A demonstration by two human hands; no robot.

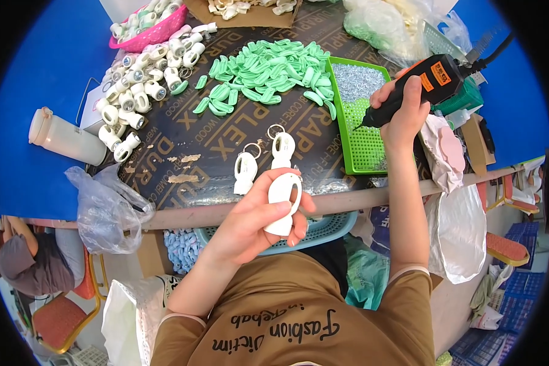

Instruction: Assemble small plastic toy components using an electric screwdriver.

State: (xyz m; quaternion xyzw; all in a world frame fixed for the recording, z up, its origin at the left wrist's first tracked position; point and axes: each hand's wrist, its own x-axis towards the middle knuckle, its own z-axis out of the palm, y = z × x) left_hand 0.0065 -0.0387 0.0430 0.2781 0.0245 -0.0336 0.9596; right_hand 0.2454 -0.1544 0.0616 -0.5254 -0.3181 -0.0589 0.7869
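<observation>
Near the table's edge, the left hand [247,221] has its fingers curled around a white looped piece [278,227], held between thumb and fingers, while the right hand [405,116], farther out, is wrapped around a black power screwdriver [422,89] whose thin tip appears over a perforated green tray [365,147]. Small silvery pieces [361,82] cover that tray's far part, with a few in its near right corner. Farthest off, a pink basket [178,23] holds white and pale green pieces, and a cardboard box [250,21] holds cream-coloured ones.
</observation>
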